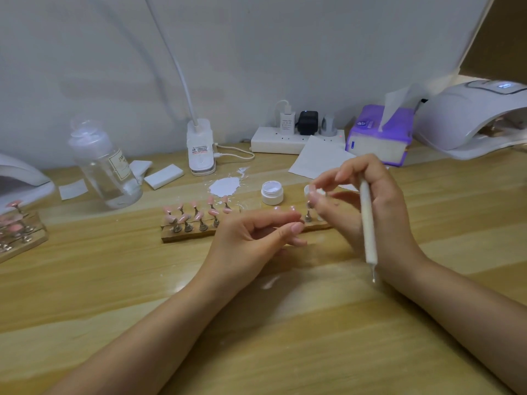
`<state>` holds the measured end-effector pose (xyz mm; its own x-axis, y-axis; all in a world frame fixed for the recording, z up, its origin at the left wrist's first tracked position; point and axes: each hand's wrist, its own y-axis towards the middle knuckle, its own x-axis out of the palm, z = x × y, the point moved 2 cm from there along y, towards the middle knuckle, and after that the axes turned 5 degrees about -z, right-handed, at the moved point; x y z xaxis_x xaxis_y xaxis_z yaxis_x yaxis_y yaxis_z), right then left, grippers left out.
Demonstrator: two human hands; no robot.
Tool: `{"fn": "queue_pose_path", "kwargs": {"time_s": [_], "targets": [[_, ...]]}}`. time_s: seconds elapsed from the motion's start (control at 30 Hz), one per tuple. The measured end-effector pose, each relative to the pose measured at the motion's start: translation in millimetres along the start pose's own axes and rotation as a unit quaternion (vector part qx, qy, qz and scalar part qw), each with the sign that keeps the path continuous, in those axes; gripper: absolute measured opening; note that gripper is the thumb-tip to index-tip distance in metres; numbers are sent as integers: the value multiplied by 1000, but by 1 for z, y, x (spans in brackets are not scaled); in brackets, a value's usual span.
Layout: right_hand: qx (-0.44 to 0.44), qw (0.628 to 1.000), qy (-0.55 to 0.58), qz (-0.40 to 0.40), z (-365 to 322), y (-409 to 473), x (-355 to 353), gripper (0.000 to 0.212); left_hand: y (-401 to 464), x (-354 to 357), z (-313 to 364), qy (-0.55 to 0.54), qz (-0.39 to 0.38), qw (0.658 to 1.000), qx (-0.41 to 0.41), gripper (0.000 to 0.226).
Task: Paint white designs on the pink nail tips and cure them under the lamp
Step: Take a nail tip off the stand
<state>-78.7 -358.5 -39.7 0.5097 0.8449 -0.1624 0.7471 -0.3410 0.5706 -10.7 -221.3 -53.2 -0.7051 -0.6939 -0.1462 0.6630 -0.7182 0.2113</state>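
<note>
Several pink nail tips (196, 213) stand on small metal stands in a wooden holder (182, 236) at the table's middle. My left hand (253, 240) rests over the holder's middle with fingers loosely curled; I see nothing in it. My right hand (368, 201) grips a white dotting pen (368, 223), whose metal tip points down toward me. The fingertips of that hand touch the top of one metal stand (308, 216) at the holder's right end. An open white gel jar (272, 192) sits just behind the holder. The curing lamp (470, 118) stands at the far right.
A white paint spill (225, 186) lies behind the holder. A clear bottle (105, 163), white sponge blocks (164, 176) and a desk lamp base (201, 149) stand at back left. Farther back and right are a power strip (285, 139) and purple tissue box (379, 135). Left edge: second lamp (20, 178), another nail holder (17, 229).
</note>
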Motion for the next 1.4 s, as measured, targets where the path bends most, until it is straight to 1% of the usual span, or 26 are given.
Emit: {"fn": "queue_pose_path", "kwargs": {"time_s": [0.07,0.17,0.37,0.5,0.7,0.87,1.0,1.17,1.3,1.4], "targets": [[3,1000,-23,14,3,6,-11,33,0,1,-1,6,-2,1000,-8,15],[7,997,-77,-14,11,12,-21,36,0,2,-2,51,-21,998,1,11],[26,993,-86,-71,26,11,-22,36,-1,4,-4,178,-49,982,47,10],[38,990,-97,-91,31,12,-24,36,-2,5,-2,219,-68,971,65,12],[35,987,-121,-102,34,12,-24,39,-1,5,-3,236,-66,967,77,12],[39,987,-120,-95,30,12,-34,38,0,5,-5,235,-65,968,66,12],[33,983,-149,-100,27,13,-46,39,0,4,-4,234,-65,968,62,12],[45,981,-139,-131,33,11,-44,39,0,5,-3,233,-63,969,60,13],[29,988,-95,-116,35,13,-43,38,0,5,-4,233,-59,969,58,13],[39,990,-62,-117,36,12,-43,38,0,6,-4,236,-56,969,55,13]]}}
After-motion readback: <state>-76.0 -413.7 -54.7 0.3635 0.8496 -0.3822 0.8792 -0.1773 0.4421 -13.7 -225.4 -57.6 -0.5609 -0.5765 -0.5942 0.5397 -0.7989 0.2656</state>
